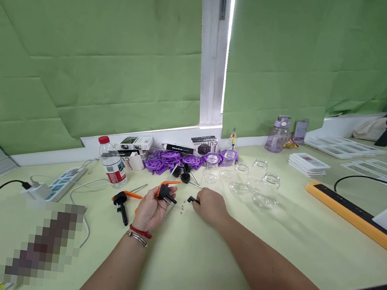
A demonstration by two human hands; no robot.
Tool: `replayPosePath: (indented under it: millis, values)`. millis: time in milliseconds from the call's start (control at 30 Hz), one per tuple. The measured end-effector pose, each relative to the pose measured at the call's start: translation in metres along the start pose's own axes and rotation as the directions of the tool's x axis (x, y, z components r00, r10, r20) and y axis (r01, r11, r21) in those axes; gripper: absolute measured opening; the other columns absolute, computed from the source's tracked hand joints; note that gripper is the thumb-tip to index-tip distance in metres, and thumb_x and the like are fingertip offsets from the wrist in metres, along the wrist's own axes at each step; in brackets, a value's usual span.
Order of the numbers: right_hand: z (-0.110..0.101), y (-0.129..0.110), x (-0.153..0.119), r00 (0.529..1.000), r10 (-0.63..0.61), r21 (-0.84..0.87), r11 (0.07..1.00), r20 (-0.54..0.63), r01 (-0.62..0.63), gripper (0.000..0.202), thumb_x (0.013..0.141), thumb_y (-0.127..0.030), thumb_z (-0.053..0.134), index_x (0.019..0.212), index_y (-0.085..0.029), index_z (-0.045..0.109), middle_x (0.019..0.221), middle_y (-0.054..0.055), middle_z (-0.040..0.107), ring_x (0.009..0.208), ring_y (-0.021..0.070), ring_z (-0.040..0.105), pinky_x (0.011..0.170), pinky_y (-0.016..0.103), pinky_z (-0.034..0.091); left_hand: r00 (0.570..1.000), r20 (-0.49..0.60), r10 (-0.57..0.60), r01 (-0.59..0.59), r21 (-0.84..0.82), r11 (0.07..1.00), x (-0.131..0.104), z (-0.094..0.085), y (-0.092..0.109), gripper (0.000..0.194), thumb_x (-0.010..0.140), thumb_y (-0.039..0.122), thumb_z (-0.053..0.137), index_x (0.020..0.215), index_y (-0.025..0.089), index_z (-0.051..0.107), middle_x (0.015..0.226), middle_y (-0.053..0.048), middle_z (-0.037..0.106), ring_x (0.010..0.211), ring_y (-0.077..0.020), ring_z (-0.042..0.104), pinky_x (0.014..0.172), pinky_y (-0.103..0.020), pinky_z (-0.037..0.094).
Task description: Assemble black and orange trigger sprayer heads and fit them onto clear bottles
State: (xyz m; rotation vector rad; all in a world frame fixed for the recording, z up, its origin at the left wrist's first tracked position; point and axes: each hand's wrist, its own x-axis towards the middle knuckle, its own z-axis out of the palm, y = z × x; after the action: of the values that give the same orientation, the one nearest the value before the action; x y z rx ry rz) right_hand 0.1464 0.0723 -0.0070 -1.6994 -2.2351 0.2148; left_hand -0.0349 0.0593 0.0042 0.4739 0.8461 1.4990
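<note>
My left hand (152, 208), with a red cord and a silver bracelet at the wrist, is closed on a black and orange part (164, 192) over the table. To its right, my right hand (211, 206) has its fingers closed on a small black piece (192, 200). Several tiny metal pieces (182, 207) lie between my hands. A similar black and orange part (122, 202) rests left of my left hand. Black round pieces with metal rods (185, 177) lie just behind my hands.
Clear glass jars (266, 191) stand behind and right of my right hand. Purple parts (170, 161) are piled near the wall. A red-capped bottle (113, 163) and a white power strip (65, 183) are at the left. An orange-edged strip (353, 219) lies right.
</note>
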Motion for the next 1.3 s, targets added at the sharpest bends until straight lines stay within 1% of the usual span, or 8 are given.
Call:
replayPosePath:
  millis: [100, 167, 233, 367, 600, 767, 933, 1300]
  values:
    - [-0.004, -0.004, -0.004, 0.983, -0.181, 0.139, 0.973, -0.042, 0.185, 0.017, 0.081, -0.034, 0.058, 0.081, -0.019, 0.067, 0.087, 0.004, 0.064, 0.075, 0.0155, 0.059, 0.06, 0.024, 0.036, 1.0, 0.015, -0.001, 0.002, -0.035, 0.999, -0.001, 0.001, -0.001, 0.022, 0.085, 0.013, 0.037, 0.083, 0.008, 0.058, 0.088, -0.019, 0.068, 0.09, -0.0242, 0.067, 0.081, -0.038, 0.054]
    - [-0.006, -0.008, -0.007, 0.969, -0.245, 0.207, 0.947, -0.037, 0.247, 0.015, 0.081, -0.033, 0.06, 0.08, -0.02, 0.066, 0.084, 0.003, 0.064, 0.077, 0.015, 0.058, 0.061, 0.024, 0.035, 0.999, 0.032, -0.008, 0.01, -0.048, 0.999, -0.001, 0.002, -0.002, 0.022, 0.085, 0.012, 0.037, 0.083, 0.008, 0.059, 0.087, -0.018, 0.068, 0.089, -0.0242, 0.067, 0.081, -0.039, 0.054]
    - [-0.006, -0.013, -0.009, 0.967, -0.252, 0.241, 0.938, -0.018, 0.249, 0.014, 0.081, -0.032, 0.06, 0.078, -0.019, 0.065, 0.079, 0.002, 0.064, 0.074, 0.0146, 0.057, 0.06, 0.023, 0.033, 0.999, 0.043, -0.02, 0.022, -0.046, 0.999, -0.001, 0.003, -0.002, 0.023, 0.085, 0.013, 0.037, 0.083, 0.009, 0.059, 0.086, -0.016, 0.068, 0.089, -0.024, 0.067, 0.08, -0.039, 0.054]
    - [-0.007, -0.018, -0.012, 0.981, -0.187, 0.292, 0.942, 0.042, 0.167, 0.015, 0.083, -0.032, 0.056, 0.08, -0.019, 0.063, 0.066, 0.0, 0.061, 0.059, 0.0119, 0.051, 0.053, 0.022, 0.027, 0.998, 0.04, -0.044, 0.046, -0.05, 0.998, -0.004, 0.006, -0.001, 0.024, 0.085, 0.014, 0.036, 0.082, 0.009, 0.06, 0.085, -0.015, 0.068, 0.089, -0.0228, 0.066, 0.081, -0.037, 0.054]
    - [0.0, -0.016, -0.012, 0.981, -0.191, 0.469, 0.868, 0.012, 0.164, 0.009, 0.084, -0.024, 0.053, 0.078, -0.019, 0.057, 0.061, -0.003, 0.053, 0.054, 0.0099, 0.043, 0.051, 0.021, 0.025, 0.998, 0.057, -0.03, 0.036, -0.101, 0.994, -0.012, 0.013, -0.004, 0.025, 0.086, 0.015, 0.035, 0.083, 0.012, 0.059, 0.09, -0.014, 0.068, 0.095, -0.0217, 0.065, 0.086, -0.038, 0.052]
    - [0.004, -0.016, -0.011, 0.974, -0.223, 0.444, 0.87, -0.037, 0.216, 0.01, 0.083, -0.024, 0.054, 0.076, -0.018, 0.056, 0.063, -0.002, 0.054, 0.056, 0.0099, 0.044, 0.053, 0.021, 0.024, 0.999, 0.026, -0.028, 0.031, -0.118, 0.992, -0.015, 0.015, -0.004, 0.025, 0.087, 0.014, 0.035, 0.081, 0.011, 0.059, 0.088, -0.013, 0.068, 0.092, -0.0197, 0.066, 0.086, -0.039, 0.051]
    - [0.006, -0.019, -0.013, 0.973, -0.231, 0.407, 0.887, -0.015, 0.217, 0.011, 0.084, -0.025, 0.054, 0.075, -0.017, 0.055, 0.062, -0.001, 0.054, 0.057, 0.0105, 0.045, 0.053, 0.022, 0.022, 1.0, -0.004, -0.022, 0.021, -0.148, 0.989, -0.014, 0.014, -0.003, 0.026, 0.088, 0.014, 0.033, 0.08, 0.012, 0.058, 0.089, -0.012, 0.068, 0.09, -0.0179, 0.066, 0.087, -0.039, 0.05]
    - [0.002, -0.017, -0.011, 0.974, -0.222, 0.358, 0.907, -0.037, 0.221, 0.012, 0.088, -0.023, 0.049, 0.079, -0.017, 0.055, 0.075, 0.003, 0.061, 0.068, 0.0139, 0.053, 0.059, 0.023, 0.028, 0.999, 0.051, 0.012, -0.005, -0.142, 0.99, -0.014, 0.013, -0.008, 0.023, 0.089, 0.017, 0.032, 0.087, 0.014, 0.055, 0.089, -0.012, 0.067, 0.097, -0.0205, 0.064, 0.086, -0.042, 0.05]
